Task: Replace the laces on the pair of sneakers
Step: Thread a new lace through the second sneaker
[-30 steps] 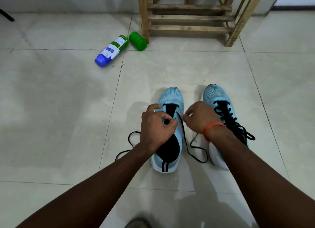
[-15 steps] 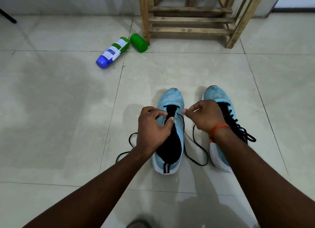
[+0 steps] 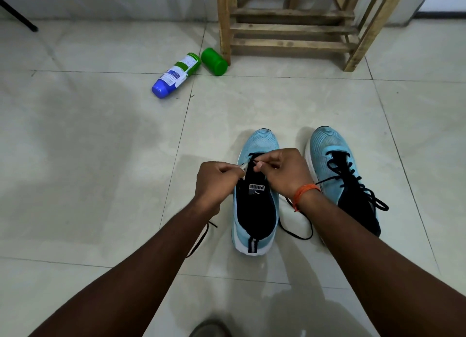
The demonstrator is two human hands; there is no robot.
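Observation:
Two light blue sneakers stand side by side on the tiled floor, toes away from me. The left sneaker (image 3: 259,142) has a bare black tongue, with a black lace (image 3: 296,233) only through its front eyelets and loose ends trailing on both sides. My left hand (image 3: 214,183) pinches the shoe's left eyelet edge near the front. Over the front of the tongue, my right hand (image 3: 282,172) pinches the lace tip. The right sneaker (image 3: 330,147) is fully laced in black.
A wooden stool frame (image 3: 290,29) stands at the back against the wall. A blue-capped bottle (image 3: 175,75) and a green cylinder (image 3: 214,61) lie on the floor by its left leg. A dark rod (image 3: 17,15) crosses the far left corner.
My right hand has moved left from beside the shoe to over the front of the tongue. My left hand has slid off the tongue to the shoe's left edge, uncovering the logo.

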